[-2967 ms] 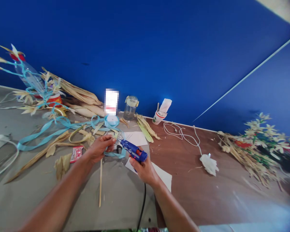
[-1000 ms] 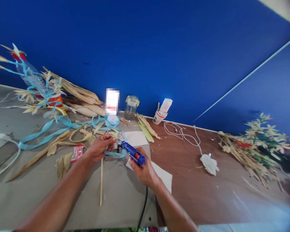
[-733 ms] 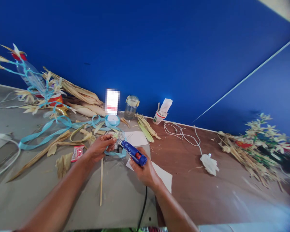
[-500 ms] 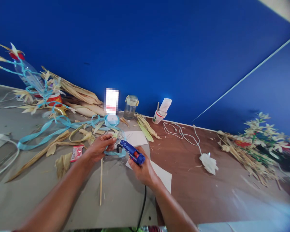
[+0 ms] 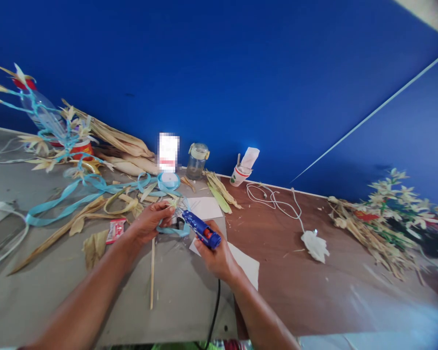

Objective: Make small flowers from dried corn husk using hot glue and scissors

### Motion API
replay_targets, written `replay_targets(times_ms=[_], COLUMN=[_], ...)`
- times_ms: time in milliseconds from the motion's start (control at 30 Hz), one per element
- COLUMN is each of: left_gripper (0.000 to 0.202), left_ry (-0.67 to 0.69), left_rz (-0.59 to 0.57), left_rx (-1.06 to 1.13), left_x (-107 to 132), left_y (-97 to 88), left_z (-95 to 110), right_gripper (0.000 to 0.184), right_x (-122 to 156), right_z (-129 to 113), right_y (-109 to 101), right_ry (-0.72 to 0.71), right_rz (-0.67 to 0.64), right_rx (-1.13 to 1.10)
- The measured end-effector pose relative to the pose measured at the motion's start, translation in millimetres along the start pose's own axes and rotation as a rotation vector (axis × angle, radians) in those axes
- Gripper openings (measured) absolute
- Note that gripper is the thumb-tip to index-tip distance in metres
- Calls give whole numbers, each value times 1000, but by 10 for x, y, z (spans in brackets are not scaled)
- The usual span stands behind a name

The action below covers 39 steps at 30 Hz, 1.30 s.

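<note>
My right hand (image 5: pixel 219 255) is closed around a blue glue gun (image 5: pixel 201 230), whose black cord hangs down over the table's front edge. The gun's nozzle points up and left toward my left hand (image 5: pixel 156 219). Between the pinched fingers of that hand is a small pale husk piece (image 5: pixel 173 203); its exact shape is too small to make out. Thin wires lie just beyond the fingertips. A loop of light blue ribbon (image 5: pixel 178 232) hangs below them. White paper (image 5: pixel 206 208) lies behind the gun, and a thin wooden stick (image 5: pixel 152 277) is below my left hand.
To the left are dried corn husks (image 5: pixel 120 141), blue ribbon (image 5: pixel 54 209), a red packet (image 5: pixel 116 230) and a plastic bottle (image 5: pixel 44 112). A glass jar (image 5: pixel 197 160), a cup (image 5: pixel 240 176) and a white cable (image 5: pixel 294 206) stand or lie along the wall. Husk flowers (image 5: pixel 397 194) are at right.
The glue gun has shifted very slightly to the right and my left hand slightly to the left. Both hands keep their grip; otherwise the scene looks the same.
</note>
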<state>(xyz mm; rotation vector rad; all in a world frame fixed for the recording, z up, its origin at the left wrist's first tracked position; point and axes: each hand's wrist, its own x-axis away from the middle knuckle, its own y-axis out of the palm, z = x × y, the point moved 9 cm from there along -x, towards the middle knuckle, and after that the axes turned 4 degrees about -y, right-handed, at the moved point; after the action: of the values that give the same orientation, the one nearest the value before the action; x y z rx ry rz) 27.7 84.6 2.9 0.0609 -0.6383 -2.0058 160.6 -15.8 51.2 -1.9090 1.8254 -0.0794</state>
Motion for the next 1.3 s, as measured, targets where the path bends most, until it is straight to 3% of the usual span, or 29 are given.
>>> replay_targets(times_ms=[400,900,1300], left_gripper=[30,32,32], left_ry=[-20,-6,-21], left_rz=[63,-2,18], left_rx=[56,14,8], left_x=[-9,-5,-4], left_y=[-66,-2,-14], left_z=[-39,-18,-34], right_gripper=[13,12,11], right_x=[-2,-17,-32], right_z=[13,-51,-70], right_y=[-3,-1,-3], right_ry=[-34,-45,-64], right_rz=[8,2,12], right_rx=[78,64,100])
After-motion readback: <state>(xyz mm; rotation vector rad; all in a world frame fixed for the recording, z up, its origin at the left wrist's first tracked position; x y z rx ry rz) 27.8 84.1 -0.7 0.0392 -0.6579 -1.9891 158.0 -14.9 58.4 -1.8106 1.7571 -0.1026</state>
